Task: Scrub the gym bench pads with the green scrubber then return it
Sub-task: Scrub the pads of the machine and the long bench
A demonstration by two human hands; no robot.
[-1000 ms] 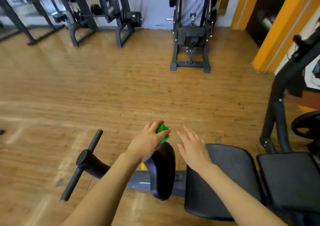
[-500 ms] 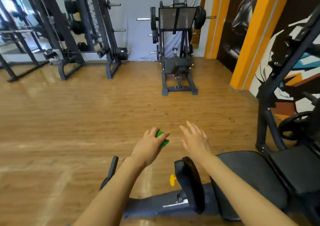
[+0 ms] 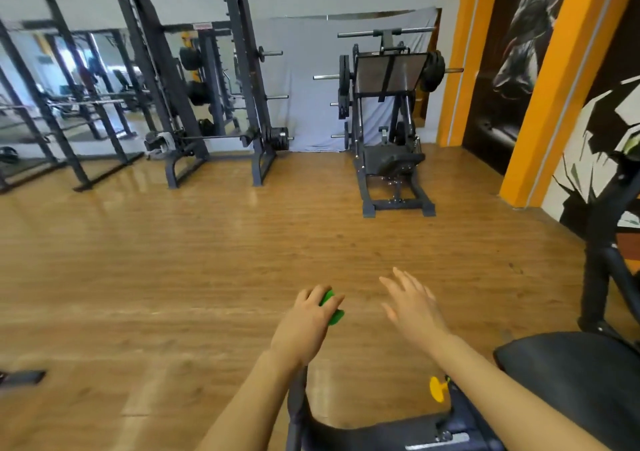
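Above open floor (image 3: 207, 277), gripped scrubber (image 3: 333, 308)

No text, label or number here is sharp enough to read.

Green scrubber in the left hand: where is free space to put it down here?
The left hand grips the green scrubber. The bench seat pad at lower right shows a bare top. The wooden floor lies open between the hands and the rack. Around the yellow knob and the bench frame it is crowded.
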